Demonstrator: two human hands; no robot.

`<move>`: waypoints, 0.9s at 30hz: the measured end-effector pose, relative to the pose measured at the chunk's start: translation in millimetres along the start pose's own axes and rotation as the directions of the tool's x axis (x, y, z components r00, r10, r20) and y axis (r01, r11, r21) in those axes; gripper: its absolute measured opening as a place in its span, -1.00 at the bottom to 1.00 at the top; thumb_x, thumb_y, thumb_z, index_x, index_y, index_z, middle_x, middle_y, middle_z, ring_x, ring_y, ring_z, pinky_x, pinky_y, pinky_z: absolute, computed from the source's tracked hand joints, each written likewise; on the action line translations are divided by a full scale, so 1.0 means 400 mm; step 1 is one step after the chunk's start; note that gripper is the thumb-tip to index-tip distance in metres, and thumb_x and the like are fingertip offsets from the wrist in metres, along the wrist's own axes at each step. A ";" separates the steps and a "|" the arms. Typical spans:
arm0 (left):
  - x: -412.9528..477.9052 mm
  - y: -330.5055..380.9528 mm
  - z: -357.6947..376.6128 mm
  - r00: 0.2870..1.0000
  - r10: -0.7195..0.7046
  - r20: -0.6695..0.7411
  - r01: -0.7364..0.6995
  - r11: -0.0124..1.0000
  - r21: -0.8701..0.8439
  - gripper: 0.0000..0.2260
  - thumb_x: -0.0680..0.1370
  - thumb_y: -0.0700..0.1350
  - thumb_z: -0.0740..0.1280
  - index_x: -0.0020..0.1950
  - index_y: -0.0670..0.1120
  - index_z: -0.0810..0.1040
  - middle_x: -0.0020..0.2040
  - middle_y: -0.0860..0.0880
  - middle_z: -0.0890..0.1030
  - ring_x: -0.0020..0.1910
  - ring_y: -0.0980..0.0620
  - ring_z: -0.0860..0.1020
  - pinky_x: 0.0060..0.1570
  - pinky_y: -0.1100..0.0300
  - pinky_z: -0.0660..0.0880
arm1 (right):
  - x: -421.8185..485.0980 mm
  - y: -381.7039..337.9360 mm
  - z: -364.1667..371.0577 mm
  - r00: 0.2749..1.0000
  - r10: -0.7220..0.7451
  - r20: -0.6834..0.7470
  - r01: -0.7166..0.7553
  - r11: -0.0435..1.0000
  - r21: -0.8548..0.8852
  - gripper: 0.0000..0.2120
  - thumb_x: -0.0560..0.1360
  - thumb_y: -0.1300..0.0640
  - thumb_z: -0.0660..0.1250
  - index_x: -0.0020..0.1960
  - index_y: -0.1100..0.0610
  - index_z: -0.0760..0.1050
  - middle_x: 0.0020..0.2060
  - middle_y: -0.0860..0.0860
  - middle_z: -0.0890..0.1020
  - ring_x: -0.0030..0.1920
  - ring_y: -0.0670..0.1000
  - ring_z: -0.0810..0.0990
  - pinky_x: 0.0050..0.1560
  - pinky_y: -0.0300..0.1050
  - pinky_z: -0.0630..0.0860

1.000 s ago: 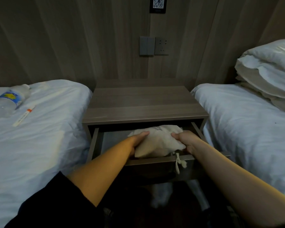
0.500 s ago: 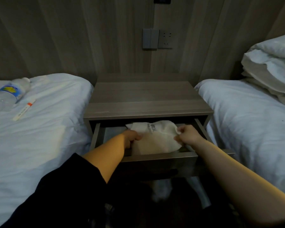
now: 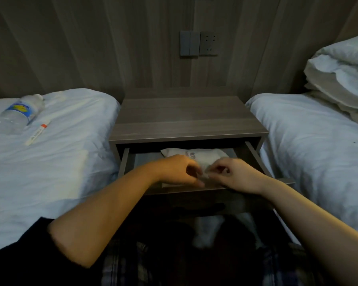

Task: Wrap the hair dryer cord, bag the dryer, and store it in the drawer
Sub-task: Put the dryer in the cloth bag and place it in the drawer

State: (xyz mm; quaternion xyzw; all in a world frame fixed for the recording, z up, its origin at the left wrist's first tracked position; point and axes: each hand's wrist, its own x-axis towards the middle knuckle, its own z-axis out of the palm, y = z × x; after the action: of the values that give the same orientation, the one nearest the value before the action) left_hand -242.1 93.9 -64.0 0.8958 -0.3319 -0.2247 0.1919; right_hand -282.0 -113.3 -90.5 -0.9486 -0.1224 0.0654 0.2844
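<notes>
Reaching w/ both bare forearms into open drawer (image 3: pixel 124 162) of nightstand (image 3: pixel 186 118) set btwn two beds. Pinching small fold at near end of white cloth bag (image 3: pixel 196 157) w/ left grip (image 3: pixel 178 168), fingers curled, thumb below. Pinching same fold from opposite side w/ right grip (image 3: pixel 236 176), fingers curled as well; fingertips almost meeting, bit blurred there. Holding both grips close together over drawer's front half. Keeping bag inside drawer, mid-width, stretching toward the back, printed logo facing up; contents hidden by cloth. Drawer pulled well out under nightstand's top surface, front panel just below both wrists. On left bed (image 3: pixel 60 172): plastic water bottle (image 3: pixel 19 112) on its side, blue-yellow label up, w/ thin white tube (image 3: pixel 37 132) w/ orange band just beside it. On right bed (image 3: pixel 318 162): stack of white pillows (image 3: pixel 339 69) at far end, by wall. On wood-panel wall (image 3: pixel 91 48) above nightstand: switch plate (image 3: pixel 189 43) & socket (image 3: pixel 208 43) side by side. Black sleeve (image 3: pixel 19 254) ending near left elbow. Plaid fabric (image 3: pixel 122 271) at bottom edge, dark & blurry.
</notes>
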 end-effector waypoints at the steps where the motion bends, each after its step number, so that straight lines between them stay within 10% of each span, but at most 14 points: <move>1: -0.016 0.009 0.004 0.999 0.004 0.038 -0.007 0.995 0.099 -0.63 0.42 0.11 0.41 0.16 -0.04 0.57 0.10 0.00 0.60 0.06 0.05 0.55 0.10 0.12 0.50 | -0.019 -0.003 0.000 0.998 -0.011 0.065 0.014 0.999 -0.049 -0.72 0.40 -0.09 0.40 0.06 0.01 0.57 -0.04 -0.12 0.60 -0.04 -0.16 0.57 0.05 -0.21 0.52; 10: -0.010 0.005 0.034 0.980 -0.005 -0.197 0.078 0.928 0.365 -0.76 0.50 0.04 0.34 0.06 -0.07 0.57 0.07 -0.11 0.58 0.04 -0.09 0.53 0.02 0.09 0.46 | -0.019 0.021 0.032 0.987 -0.107 -0.122 0.055 0.928 -0.369 -0.84 0.43 0.01 0.38 -0.04 0.05 0.56 -0.10 -0.04 0.59 -0.02 -0.01 0.56 0.01 -0.06 0.50; 16: 0.068 -0.072 0.038 0.857 0.122 -0.500 0.164 0.856 0.490 -0.46 0.48 0.08 0.31 0.41 -0.05 0.30 0.42 -0.11 0.31 0.41 -0.10 0.24 0.34 -0.03 0.26 | 0.077 0.029 0.032 0.931 -0.129 -0.342 -0.065 0.863 -0.502 -0.44 0.38 -0.01 0.44 0.30 0.13 0.40 0.24 0.11 0.46 0.25 0.13 0.42 0.24 0.04 0.41; 22: 0.206 -0.142 -0.030 0.877 -0.103 -0.469 0.341 0.822 0.456 -0.19 0.44 0.28 0.27 0.53 0.00 -0.03 0.56 -0.09 0.04 0.54 -0.13 -0.05 0.47 -0.09 -0.06 | 0.216 0.044 -0.024 0.969 -0.009 -0.246 -0.130 0.830 -0.542 -0.19 0.44 -0.12 0.34 0.52 0.10 0.01 0.52 0.13 0.12 0.53 0.13 0.03 0.49 0.20 -0.03; 27: 0.233 -0.191 -0.012 0.810 -0.016 -0.587 0.330 0.839 0.433 -0.27 0.46 0.24 0.28 0.52 -0.02 0.09 0.52 -0.12 0.20 0.49 -0.14 0.16 0.46 0.00 0.09 | 0.259 0.113 -0.002 0.927 -0.067 -0.368 -0.164 0.810 -0.563 -0.30 0.40 -0.17 0.35 0.43 0.12 0.27 0.36 0.14 0.43 0.35 0.17 0.38 0.36 0.17 0.23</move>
State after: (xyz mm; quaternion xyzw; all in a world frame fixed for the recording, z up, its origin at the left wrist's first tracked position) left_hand -137.5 85.4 -123.5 0.9666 -0.2217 0.1283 0.0115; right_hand -173.5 -122.3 -120.6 -0.9874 -0.0559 -0.1482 -0.0045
